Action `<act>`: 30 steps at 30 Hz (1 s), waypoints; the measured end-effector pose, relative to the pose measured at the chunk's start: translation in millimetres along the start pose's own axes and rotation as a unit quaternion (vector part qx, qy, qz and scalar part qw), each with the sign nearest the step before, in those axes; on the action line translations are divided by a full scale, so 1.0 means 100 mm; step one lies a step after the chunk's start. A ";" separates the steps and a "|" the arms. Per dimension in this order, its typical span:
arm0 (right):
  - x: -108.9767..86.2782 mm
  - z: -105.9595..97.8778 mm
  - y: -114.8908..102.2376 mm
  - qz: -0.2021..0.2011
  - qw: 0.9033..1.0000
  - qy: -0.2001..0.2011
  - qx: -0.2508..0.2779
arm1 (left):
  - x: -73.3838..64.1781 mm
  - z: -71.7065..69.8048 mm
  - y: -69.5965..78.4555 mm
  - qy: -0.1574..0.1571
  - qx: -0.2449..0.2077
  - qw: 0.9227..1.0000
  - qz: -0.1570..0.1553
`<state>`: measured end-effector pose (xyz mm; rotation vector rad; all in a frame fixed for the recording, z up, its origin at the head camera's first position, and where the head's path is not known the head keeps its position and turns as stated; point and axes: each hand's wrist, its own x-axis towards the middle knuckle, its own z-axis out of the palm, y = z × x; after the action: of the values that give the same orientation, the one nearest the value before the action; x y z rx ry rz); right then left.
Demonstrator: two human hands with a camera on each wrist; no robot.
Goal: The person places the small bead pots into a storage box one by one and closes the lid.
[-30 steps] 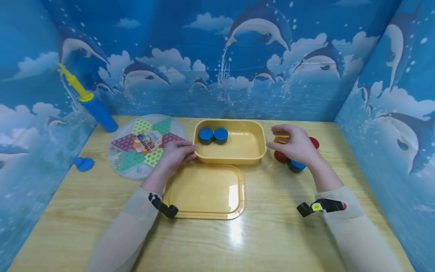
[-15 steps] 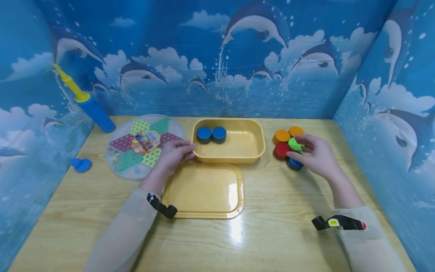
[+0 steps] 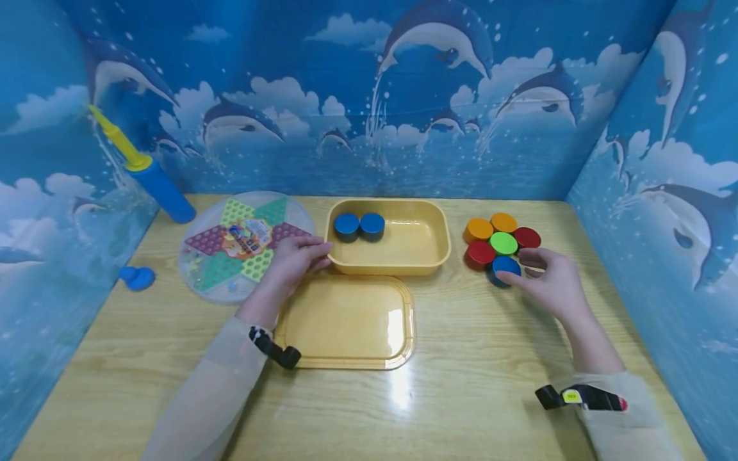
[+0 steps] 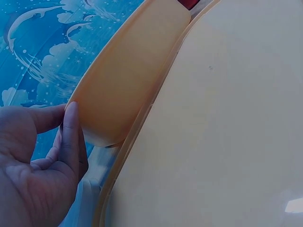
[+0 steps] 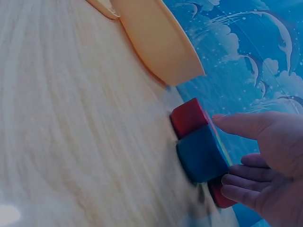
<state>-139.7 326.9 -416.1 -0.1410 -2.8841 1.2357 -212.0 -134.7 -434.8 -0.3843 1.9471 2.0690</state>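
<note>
My left hand (image 3: 298,256) pinches the left end of a yellow plastic container (image 3: 398,269) at its rim, thumb against fingers in the left wrist view. Inside stand two short blue cylinders (image 3: 347,225), side by side at the left. My right hand (image 3: 550,278) is held over the near side of a cluster, thumb and fingers spread at a blue cylinder (image 3: 505,269). In the right wrist view the thumb lies along its top edge. Around it are a green cylinder (image 3: 503,243), two red ones (image 3: 480,254) and two orange ones (image 3: 478,229).
A matching yellow lid (image 3: 346,323) lies flat in front of the container. A round star-patterned game board (image 3: 262,266) sits to the left, partly under the left hand. A blue and yellow hand pump (image 3: 164,192) leans at the back left, near a small blue knobbed piece (image 3: 138,278).
My right hand has moved from beside the container, over the cluster, rightward and nearer to the blue cylinder at its front. The left hand keeps its hold on the rim.
</note>
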 end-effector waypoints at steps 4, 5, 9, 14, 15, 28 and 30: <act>0.01 0.07 0.03 0.017 1.000 -0.005 -0.007 | 0.00 0.00 0.01 0.003 -0.002 1.000 -0.002; 0.01 0.09 0.04 0.019 1.000 -0.007 -0.008 | 0.00 0.00 0.01 0.004 -0.002 1.000 -0.002; 0.03 0.16 0.06 0.024 1.000 -0.003 -0.016 | 0.00 0.00 0.00 0.006 -0.005 1.000 -0.006; 0.04 0.19 0.07 0.026 0.999 0.001 -0.026 | 0.01 0.00 0.00 0.005 -0.009 1.000 -0.009; 0.04 0.18 0.07 0.025 0.999 0.000 -0.028 | 0.01 0.00 0.00 0.004 -0.009 1.000 -0.008; 0.07 -0.21 -0.27 -0.042 0.998 -0.004 -0.041 | 0.02 0.00 0.02 0.003 0.007 1.000 -0.009; 0.11 -0.24 -0.34 -0.053 0.998 -0.003 -0.047 | 0.02 0.00 0.01 0.001 0.005 1.000 -0.008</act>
<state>-152.2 321.9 -375.0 0.0152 -2.9127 1.0877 -214.0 -135.2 -434.7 -0.3987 1.9486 2.0485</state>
